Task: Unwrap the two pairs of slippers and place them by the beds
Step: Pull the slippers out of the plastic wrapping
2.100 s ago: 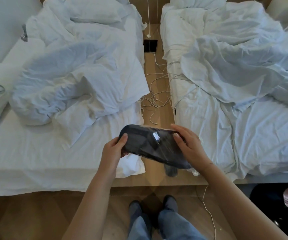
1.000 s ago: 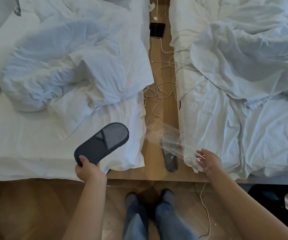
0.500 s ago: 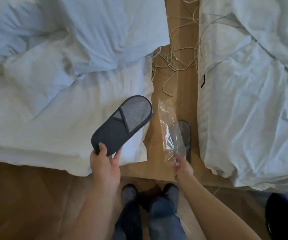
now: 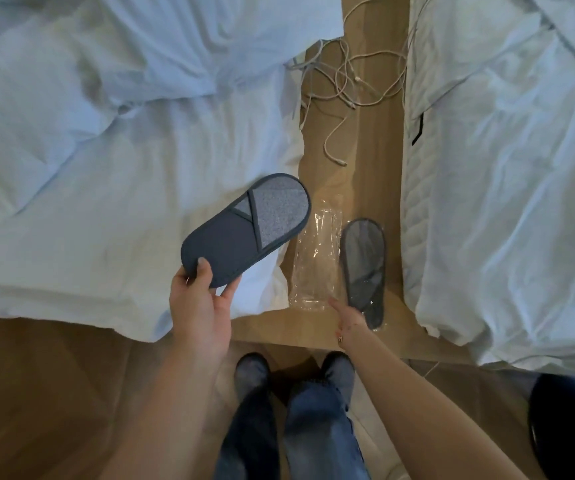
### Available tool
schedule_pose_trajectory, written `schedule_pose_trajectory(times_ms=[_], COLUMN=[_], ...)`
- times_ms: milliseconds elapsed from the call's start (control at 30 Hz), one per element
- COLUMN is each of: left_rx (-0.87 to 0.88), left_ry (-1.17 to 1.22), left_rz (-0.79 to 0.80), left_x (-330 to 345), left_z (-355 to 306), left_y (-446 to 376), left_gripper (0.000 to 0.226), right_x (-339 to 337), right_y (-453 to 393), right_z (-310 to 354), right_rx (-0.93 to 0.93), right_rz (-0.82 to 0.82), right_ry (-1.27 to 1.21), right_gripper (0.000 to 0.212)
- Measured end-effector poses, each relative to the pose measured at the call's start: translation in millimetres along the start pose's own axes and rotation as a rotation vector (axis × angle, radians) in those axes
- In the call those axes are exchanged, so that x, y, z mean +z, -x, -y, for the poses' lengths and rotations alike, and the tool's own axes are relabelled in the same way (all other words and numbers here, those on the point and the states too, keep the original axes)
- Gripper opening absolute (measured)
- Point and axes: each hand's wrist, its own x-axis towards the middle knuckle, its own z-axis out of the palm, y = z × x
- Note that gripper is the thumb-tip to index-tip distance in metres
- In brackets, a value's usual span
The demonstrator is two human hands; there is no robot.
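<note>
My left hand (image 4: 199, 306) grips a flat pair of dark grey slippers (image 4: 248, 226) by one end, holding it above the corner of the left bed (image 4: 89, 202). An empty clear plastic wrapper (image 4: 315, 261) lies on the wooden platform (image 4: 376, 140) between the two beds. Beside the wrapper lies another dark slipper pack (image 4: 365, 268), still in shiny plastic. My right hand (image 4: 346, 318) reaches down at the wrapper's near end with fingers extended, holding nothing. The right bed (image 4: 504, 168) has rumpled white sheets.
White charging cables (image 4: 345, 81) lie tangled on the platform further up. My legs in jeans and dark slippers (image 4: 251, 372) stand on the wooden floor (image 4: 54, 393) below. A dark round object (image 4: 570, 427) sits at the lower right.
The pair came out of its wrapper into my left hand. My right hand carried the empty wrapper down and let it go on the platform. The camera has moved closer and lower.
</note>
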Motion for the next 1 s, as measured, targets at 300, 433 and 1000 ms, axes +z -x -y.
schedule_pose_trajectory(times_ms=[300,433,1000], left_rx=[-0.062,-0.076,-0.224], left_ry=[-0.061,-0.080,-0.567], left_rz=[0.126,0.234,0.301], left_x=[21,26,31], left_z=[-20,-24,-77], left_y=[82,136,284], left_gripper=[0.031,0.021,0.040], right_x=[-51,-61,-110], right_y=[165,238,373], right_z=[64,80,53], right_rx=[-0.509,-0.599,-0.932], right_rz=[0.237,0.314,0.359], right_ry=[0.075,0.025,0.160], right_gripper=[0.051,0.064,0.021])
